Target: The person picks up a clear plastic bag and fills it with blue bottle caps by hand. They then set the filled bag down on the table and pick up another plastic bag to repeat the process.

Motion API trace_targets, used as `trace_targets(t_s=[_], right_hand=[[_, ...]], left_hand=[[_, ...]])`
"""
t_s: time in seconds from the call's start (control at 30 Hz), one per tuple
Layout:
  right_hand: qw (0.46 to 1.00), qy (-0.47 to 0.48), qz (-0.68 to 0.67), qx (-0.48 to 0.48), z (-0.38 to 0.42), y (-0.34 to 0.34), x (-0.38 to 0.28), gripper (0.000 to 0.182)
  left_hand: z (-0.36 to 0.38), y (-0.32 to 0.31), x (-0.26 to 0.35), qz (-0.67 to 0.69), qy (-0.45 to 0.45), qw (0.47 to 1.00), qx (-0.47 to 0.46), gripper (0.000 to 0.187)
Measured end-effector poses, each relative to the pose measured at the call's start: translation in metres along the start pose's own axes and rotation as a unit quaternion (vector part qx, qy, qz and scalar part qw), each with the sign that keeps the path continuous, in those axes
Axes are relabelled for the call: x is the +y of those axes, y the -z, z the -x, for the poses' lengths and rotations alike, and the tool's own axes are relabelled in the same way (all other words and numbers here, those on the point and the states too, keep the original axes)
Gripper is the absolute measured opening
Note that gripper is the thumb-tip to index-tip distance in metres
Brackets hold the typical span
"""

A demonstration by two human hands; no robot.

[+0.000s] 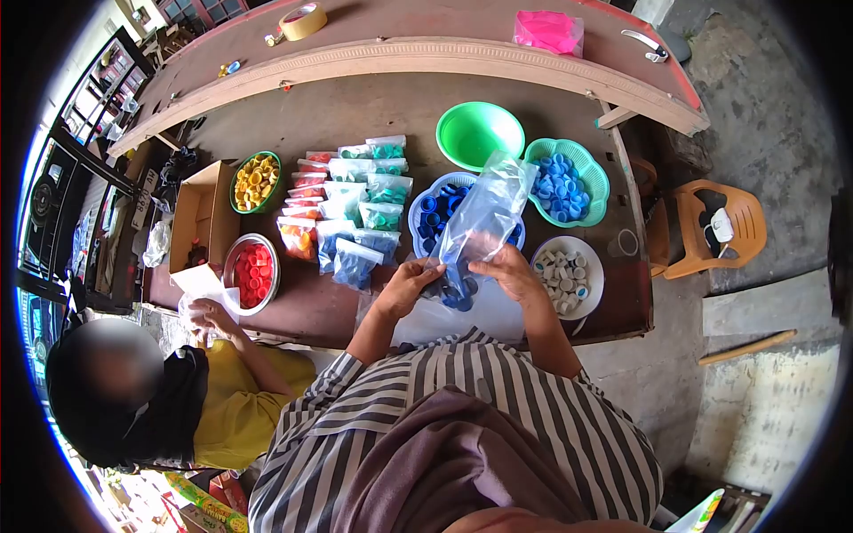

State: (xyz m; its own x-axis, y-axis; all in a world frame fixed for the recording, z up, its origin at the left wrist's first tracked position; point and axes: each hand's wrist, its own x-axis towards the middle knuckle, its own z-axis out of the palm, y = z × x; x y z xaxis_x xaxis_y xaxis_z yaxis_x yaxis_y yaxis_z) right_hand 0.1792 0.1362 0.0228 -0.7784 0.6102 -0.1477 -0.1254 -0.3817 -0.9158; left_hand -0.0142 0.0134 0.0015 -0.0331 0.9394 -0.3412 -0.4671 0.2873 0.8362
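A clear plastic bag [484, 209] with dark blue caps [457, 293] at its lower end hangs between my two hands. My left hand [410, 286] is closed on the bag's left side, and my right hand [508, 271] grips its right side. Just behind the bag is a light blue basket [416, 216] of dark blue caps, partly covered by the plastic. To its right stands a teal basket [598, 182] of lighter blue caps. A white bowl [593, 266] of whitish caps sits right of my right hand.
Filled small bags [342, 201] lie in rows left of centre. An empty green bowl [480, 135] stands behind. Farther left are yellow caps [256, 181], red caps [254, 274] and a cardboard box [200, 213]. A co-worker [244, 391] sits at the left, holding plastic.
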Motion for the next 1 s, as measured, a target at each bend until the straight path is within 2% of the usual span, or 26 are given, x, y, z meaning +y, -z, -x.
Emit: trace_targets(t_s=[0.07, 0.13, 0.23, 0.3, 0.4, 0.47, 0.53, 0.57, 0.63, 0.73, 0.83, 0.93, 1.0], right_hand=[[1.0, 0.0, -0.001, -0.018, 0.0, 0.0, 0.0, 0.054], [0.998, -0.006, 0.069, -0.005, -0.002, 0.003, 0.003, 0.054], [0.999, -0.012, 0.031, 0.008, -0.006, 0.005, 0.009, 0.052], [0.999, -0.008, 0.031, 0.012, -0.006, 0.006, 0.01, 0.051], [1.0, -0.005, 0.023, 0.016, -0.007, 0.005, 0.006, 0.049], [1.0, -0.006, 0.016, 0.016, -0.006, 0.005, 0.005, 0.048], [1.0, -0.008, 0.019, -0.001, -0.006, 0.006, 0.004, 0.059], [1.0, -0.008, 0.018, 0.0, -0.005, 0.007, 0.004, 0.059], [0.996, 0.012, 0.075, -0.04, 0.0, 0.001, -0.006, 0.074], [0.995, 0.019, 0.086, -0.042, 0.002, -0.005, -0.012, 0.084], [0.995, 0.0, 0.09, -0.031, -0.001, -0.001, -0.006, 0.082], [0.997, -0.041, 0.056, -0.02, -0.001, 0.0, -0.008, 0.081], [0.997, -0.021, 0.061, -0.03, -0.002, 0.002, -0.008, 0.08]], left_hand=[[-0.003, 0.004, -0.005, 0.008, 0.01, 1.0, 0.005, 0.025], [-0.002, 0.001, -0.001, 0.016, 0.019, 1.0, 0.01, 0.025], [0.002, -0.005, 0.006, 0.05, 0.033, 0.998, 0.03, 0.024], [0.003, -0.008, 0.009, 0.086, 0.016, 0.996, 0.0, 0.022], [0.001, -0.007, 0.004, 0.014, -0.027, 0.999, -0.02, 0.022], [-0.001, 0.0, 0.0, 0.01, -0.009, 1.0, -0.027, 0.022], [-0.003, 0.002, 0.0, 0.006, 0.009, 0.999, -0.035, 0.023], [-0.003, 0.003, -0.001, 0.02, 0.009, 0.999, -0.031, 0.022], [-0.005, 0.004, -0.002, 0.034, 0.01, 0.999, -0.028, 0.021], [-0.006, 0.005, 0.0, 0.055, 0.036, 0.998, -0.024, 0.023], [-0.003, 0.003, 0.005, 0.071, 0.034, 0.997, -0.013, 0.027], [0.001, 0.001, 0.01, 0.071, 0.013, 0.996, -0.046, 0.032], [0.001, 0.0, 0.011, -0.016, -0.009, 0.997, -0.072, 0.04]])
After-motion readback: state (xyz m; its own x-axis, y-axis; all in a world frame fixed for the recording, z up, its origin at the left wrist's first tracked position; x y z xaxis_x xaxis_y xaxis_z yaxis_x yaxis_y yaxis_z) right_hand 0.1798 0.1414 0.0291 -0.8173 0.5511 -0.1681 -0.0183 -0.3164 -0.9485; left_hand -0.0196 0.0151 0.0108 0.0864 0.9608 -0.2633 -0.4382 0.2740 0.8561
